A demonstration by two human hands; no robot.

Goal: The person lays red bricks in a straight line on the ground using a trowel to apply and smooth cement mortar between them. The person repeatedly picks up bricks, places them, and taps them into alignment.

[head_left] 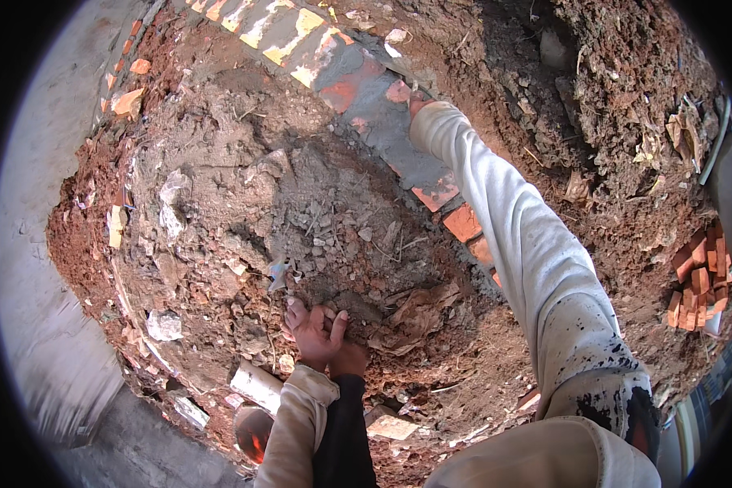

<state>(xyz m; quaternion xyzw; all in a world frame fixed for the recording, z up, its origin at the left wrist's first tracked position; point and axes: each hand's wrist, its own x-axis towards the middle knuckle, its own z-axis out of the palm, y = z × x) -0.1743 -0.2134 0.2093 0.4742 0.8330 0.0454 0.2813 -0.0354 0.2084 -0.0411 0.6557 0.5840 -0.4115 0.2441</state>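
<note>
Stretched out ahead of me, my right arm in a stained pale sleeve reaches a low brick course (462, 222) spread with wet grey mortar (382, 122). My right hand (417, 103) is at the mortar's right edge, mostly hidden by the cuff. The little that shows looks closed, and what it grips cannot be made out. Low over the rubble, my left hand (317, 332) has loosely curled fingers with the thumb apart, and nothing visible in it. A dark sleeve (346, 439) and a shaded wrist lie against my left forearm; I cannot tell whose they are.
Loose soil and rubble (220, 203) fill the left side of the course. A rough earth bank (642, 65) rises at the far right. Stacked red bricks (698, 281) stand at the right. A white pipe-like piece (256, 385) lies near my left forearm. Concrete (41, 244) borders the left.
</note>
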